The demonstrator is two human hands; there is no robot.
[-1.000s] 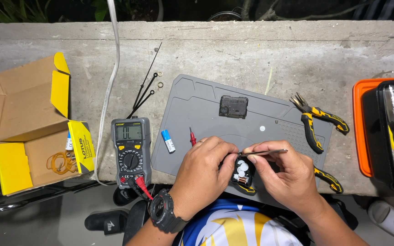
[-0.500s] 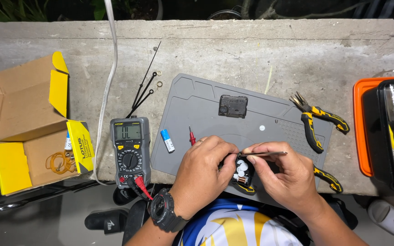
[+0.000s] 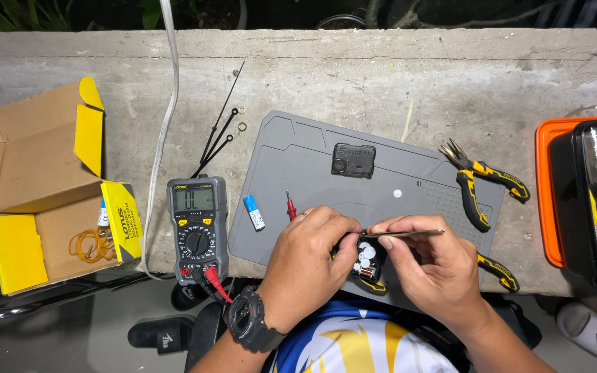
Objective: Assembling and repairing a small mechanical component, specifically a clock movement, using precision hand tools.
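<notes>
I am working at the near edge of a concrete tabletop (image 3: 381, 76), over the front lip of a grey work mat (image 3: 312, 159). The far half of the mat lies mostly bare, holding only a small black square module (image 3: 353, 160) near its back edge. Beyond the mat, the concrete runs open up to the far rim.

My left hand (image 3: 309, 266) curls around a small black mechanism (image 3: 366, 261) with white gears showing in its open top. The fingers close on its left side, holding it at the mat's front edge. My right hand (image 3: 431, 269) is pinched shut on thin metal tweezers (image 3: 403, 233), which lie nearly level with their tip pointing left, just above the gears. The two hands sit close together, with the mechanism between them.

To the left of my left hand, a red probe tip (image 3: 289, 206) and a small blue-and-white battery (image 3: 253, 212) rest on the mat. A grey multimeter (image 3: 197, 224) stands just off the mat's left edge, its red lead plugged in. Further left is an open cardboard box (image 3: 29, 179) with yellow flaps, and a white cable (image 3: 164, 131) runs down beside it. Thin black clock hands (image 3: 217, 138) lie beyond the meter.

On my right, yellow-and-black pliers (image 3: 481, 181) lie at the mat's right edge, well clear of my hand. A second yellow-handled tool (image 3: 497, 271) pokes out from behind my right wrist. An orange tray (image 3: 547, 200) crowds the right edge.
</notes>
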